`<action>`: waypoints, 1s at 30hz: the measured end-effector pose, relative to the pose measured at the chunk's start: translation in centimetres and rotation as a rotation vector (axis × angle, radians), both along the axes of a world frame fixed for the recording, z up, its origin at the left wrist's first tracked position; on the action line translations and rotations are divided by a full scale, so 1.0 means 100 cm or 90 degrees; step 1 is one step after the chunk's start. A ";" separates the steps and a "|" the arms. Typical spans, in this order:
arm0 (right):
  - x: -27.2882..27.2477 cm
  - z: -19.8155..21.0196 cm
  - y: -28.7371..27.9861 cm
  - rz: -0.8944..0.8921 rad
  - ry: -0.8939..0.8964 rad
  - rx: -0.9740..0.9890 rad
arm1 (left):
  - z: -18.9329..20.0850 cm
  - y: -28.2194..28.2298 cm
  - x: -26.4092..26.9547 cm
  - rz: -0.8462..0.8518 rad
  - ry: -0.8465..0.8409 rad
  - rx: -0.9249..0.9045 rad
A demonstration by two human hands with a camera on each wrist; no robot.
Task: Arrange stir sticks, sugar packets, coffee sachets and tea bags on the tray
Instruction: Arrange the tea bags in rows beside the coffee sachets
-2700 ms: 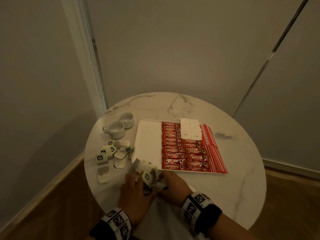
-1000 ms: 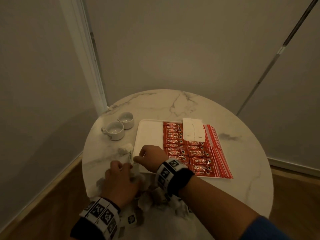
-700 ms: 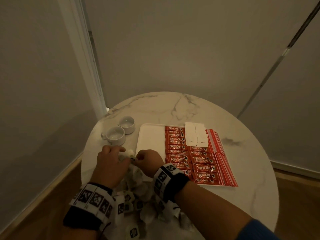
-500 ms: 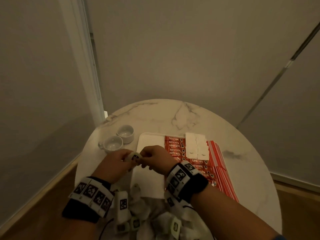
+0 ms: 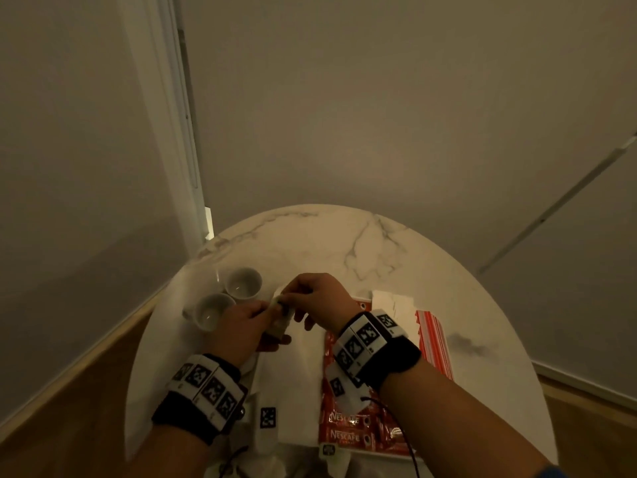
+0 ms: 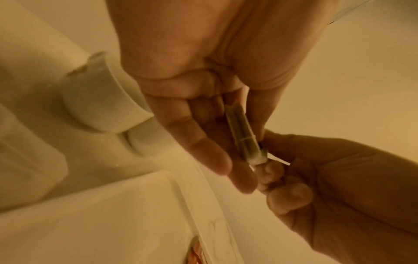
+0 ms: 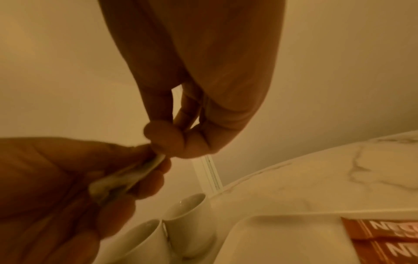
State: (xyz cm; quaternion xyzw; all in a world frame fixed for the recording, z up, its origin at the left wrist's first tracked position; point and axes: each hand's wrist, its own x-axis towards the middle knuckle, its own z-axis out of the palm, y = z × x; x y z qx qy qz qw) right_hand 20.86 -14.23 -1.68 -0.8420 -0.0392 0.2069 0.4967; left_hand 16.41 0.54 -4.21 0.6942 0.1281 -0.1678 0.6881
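Note:
Above the left part of the white tray [image 5: 303, 370] my left hand [image 5: 262, 320] holds a thin stack of pale tea bags [image 5: 280, 322] between thumb and fingers. My right hand [image 5: 293, 300] pinches the stack's upper end. In the left wrist view the tea bags [image 6: 243, 132] stand edge-on in my left hand [image 6: 228, 160]. Red coffee sachets [image 5: 348, 426] lie in rows on the tray. White sugar packets [image 5: 391, 301] and red-striped stir sticks [image 5: 432, 339] lie to their right. More tea bags [image 5: 267, 417] with dark tags lie near the table's near edge.
Two white cups [image 5: 241, 282] [image 5: 212, 310] stand on the round marble table [image 5: 310, 243], left of the tray and close under my left hand. Walls close in behind the table. My forearms hide much of the tray's near end.
Both hands left the table's near-left, where they gathered tea bags, and rose together with a small stack over the tray's left part. The head view tilted upward.

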 end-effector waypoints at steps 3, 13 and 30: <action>0.014 0.007 -0.008 0.009 0.037 0.001 | -0.001 -0.008 0.011 0.013 0.014 -0.028; 0.044 0.015 -0.027 0.013 0.066 0.013 | -0.005 -0.027 0.034 0.047 0.020 -0.055; 0.104 -0.054 -0.051 0.185 0.011 -0.468 | -0.026 -0.021 0.019 -0.170 0.053 0.142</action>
